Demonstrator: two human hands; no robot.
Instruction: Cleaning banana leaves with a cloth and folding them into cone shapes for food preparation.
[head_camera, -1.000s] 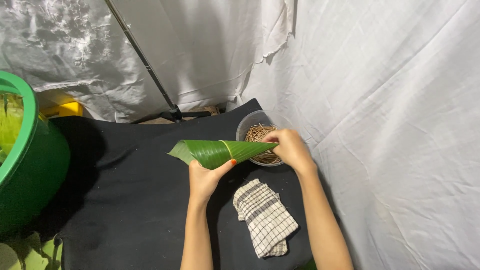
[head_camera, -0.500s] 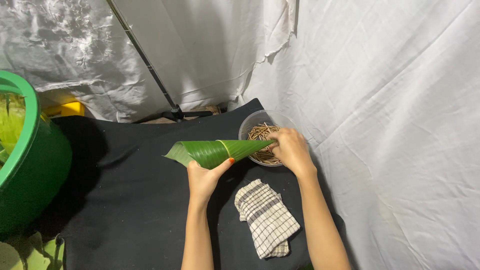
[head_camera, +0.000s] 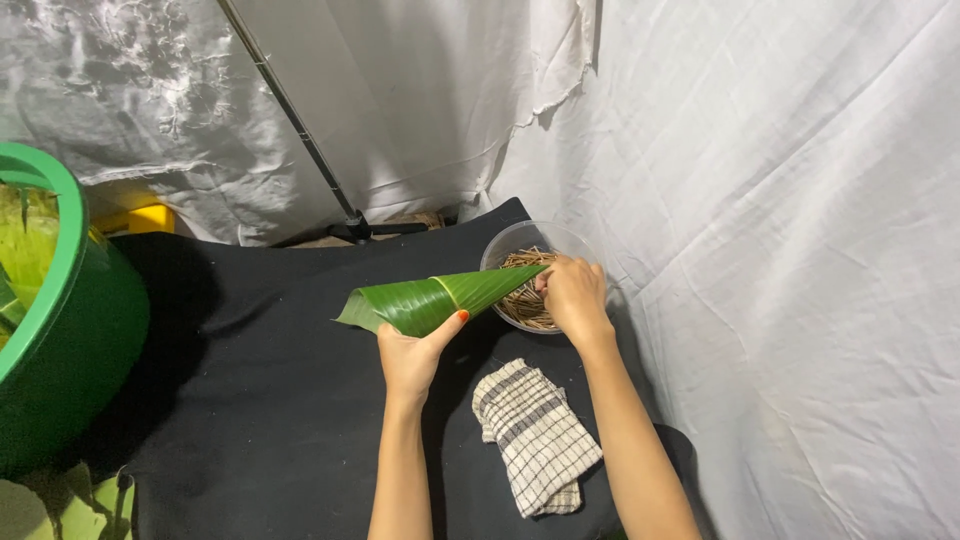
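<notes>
We see the left hand (head_camera: 412, 358) clamped on a green leaf cone (head_camera: 432, 300), tip pointing 2 o'clock over the bowl (head_camera: 500, 255). Right hand (head_camera: 572, 298) is in the bowl, fingers pinched together on thin brown sticks (head_camera: 522, 300). Checked cloth (head_camera: 535, 435) at 6 o'clock of bowl on black table (head_camera: 250, 400). Green tub (head_camera: 70, 340) at 9 o'clock.

Green leaf (head_camera: 430, 302) rolled into a cone, glossy, pale rib along it, held sideways over the black cloth, tip poking over the clear bowl (head_camera: 498, 260) of thin brown sticks (head_camera: 522, 300).
</notes>
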